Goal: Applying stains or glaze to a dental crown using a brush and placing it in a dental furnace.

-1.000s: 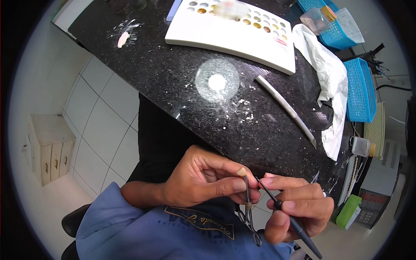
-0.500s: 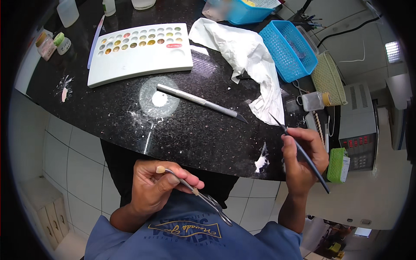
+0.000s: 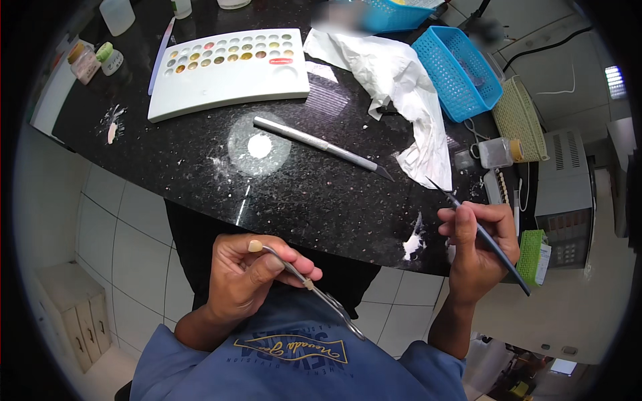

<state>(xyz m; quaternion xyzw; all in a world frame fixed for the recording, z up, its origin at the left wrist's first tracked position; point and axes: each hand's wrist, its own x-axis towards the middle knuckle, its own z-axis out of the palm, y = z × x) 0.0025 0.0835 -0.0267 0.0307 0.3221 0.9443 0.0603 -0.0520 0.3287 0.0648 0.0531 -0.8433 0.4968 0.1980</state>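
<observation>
My left hand (image 3: pixel 242 281), low at the centre, holds curved metal forceps (image 3: pixel 329 305), a small cream tooth-shaped piece (image 3: pixel 255 246) at their tip. My right hand (image 3: pixel 480 257) grips a slim dark brush (image 3: pixel 501 255); its fine tip reaches the lower end of a crumpled white paper towel (image 3: pixel 409 100), though contact is unclear. A silver craft knife (image 3: pixel 314 144) lies between my hands and a white palette (image 3: pixel 224 90) with rows of coloured wells.
On the speckled black worktop (image 3: pixel 321 207) stand bottles (image 3: pixel 119 19), small jars (image 3: pixel 84 63), a blue basket (image 3: pixel 456 73) and a woven basket (image 3: pixel 520 120). A grey appliance (image 3: pixel 565 167) and green basket (image 3: pixel 531 257) are at the right. Drawers (image 3: pixel 80 321) are at lower left.
My right hand has moved from beside the left out to the right with the brush, toward the towel. My view has shifted, showing more worktop. The left hand still holds the forceps.
</observation>
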